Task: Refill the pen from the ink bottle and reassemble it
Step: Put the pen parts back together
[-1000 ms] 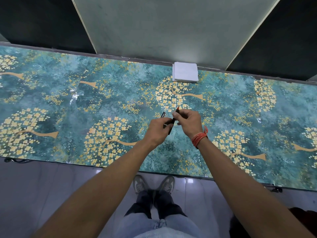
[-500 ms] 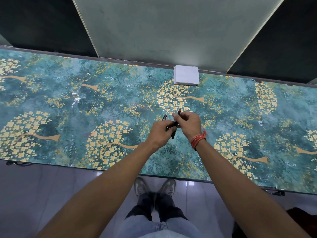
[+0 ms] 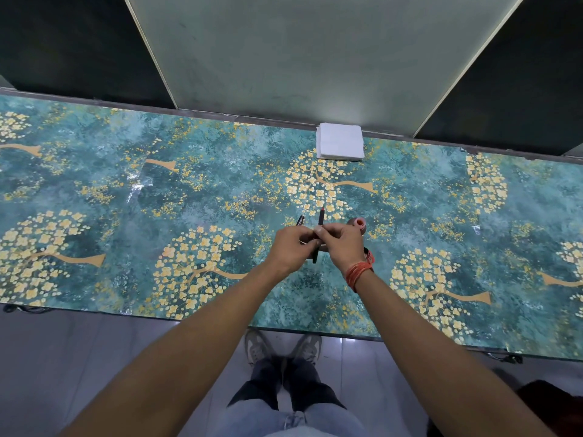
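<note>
Item 1: pen (image 3: 319, 230), dark, slim, held above the desk (image 3: 94, 190) mid-width, nearer the front edge; far end red-tipped.
Item 2: your left hand (image 3: 291, 247), fingers curled, pinching the pen & a second dark piece w/ metal clip (image 3: 300, 220).
Item 3: your right hand (image 3: 342, 244), fingers curled round the pen from the other side; red thread band (image 3: 359, 272) on wrist.
Item 4: pinkish round object (image 3: 358, 223) just beyond right hand, mostly hidden; can't ID.
Item 5: white folded tissue stack (image 3: 340, 146) at desk's back edge.
</note>
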Available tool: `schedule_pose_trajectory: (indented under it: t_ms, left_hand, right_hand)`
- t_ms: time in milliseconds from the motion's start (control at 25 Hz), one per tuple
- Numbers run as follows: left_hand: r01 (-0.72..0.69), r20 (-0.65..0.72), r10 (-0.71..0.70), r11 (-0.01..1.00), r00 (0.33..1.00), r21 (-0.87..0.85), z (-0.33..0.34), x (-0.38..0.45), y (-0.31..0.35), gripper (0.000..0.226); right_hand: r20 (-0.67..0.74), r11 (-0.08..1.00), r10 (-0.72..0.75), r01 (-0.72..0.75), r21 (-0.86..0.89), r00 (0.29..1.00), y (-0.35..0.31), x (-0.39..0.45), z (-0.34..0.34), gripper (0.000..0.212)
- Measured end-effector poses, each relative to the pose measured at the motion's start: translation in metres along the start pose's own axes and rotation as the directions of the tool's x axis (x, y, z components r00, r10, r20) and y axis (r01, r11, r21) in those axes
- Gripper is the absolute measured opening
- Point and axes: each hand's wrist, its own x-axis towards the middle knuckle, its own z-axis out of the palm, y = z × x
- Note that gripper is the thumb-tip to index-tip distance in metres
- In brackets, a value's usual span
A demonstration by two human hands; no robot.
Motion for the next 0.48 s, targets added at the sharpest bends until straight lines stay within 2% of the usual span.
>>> schedule_pose_trajectory:
  t_ms: [80,200,240,400,480]
  left_hand:
    - [0.004,-0.006,-0.003,0.984,1.000,0.177,-0.008,0.006,0.004,0.019]
    - [0.130,-0.253,-0.045,0.934,0.967,0.334,-0.019,0.023,0.002,0.027]
    - [0.157,-0.275,-0.057,0.920,0.960,0.358,-0.019,0.030,0.000,0.030]
    - [0.150,-0.111,-0.104,0.794,0.988,0.589,-0.010,0.051,0.002,0.028]
    - [0.152,-0.119,-0.102,0.802,0.988,0.578,-0.010,0.056,0.002,0.027]
  right_hand:
    - [-0.063,0.999,0.044,-0.045,-0.024,0.997,0.008,0.003,0.002,0.015]
    - [-0.057,0.991,0.072,-0.078,-0.108,0.996,0.014,0.010,0.005,0.015]
    - [-0.044,0.987,0.073,-0.078,-0.140,0.996,0.016,0.012,0.005,0.015]
    - [-0.039,0.984,0.096,-0.101,-0.150,0.995,0.020,0.011,0.001,0.015]
    - [-0.037,0.984,0.101,-0.105,-0.146,0.994,0.021,0.007,-0.002,0.015]
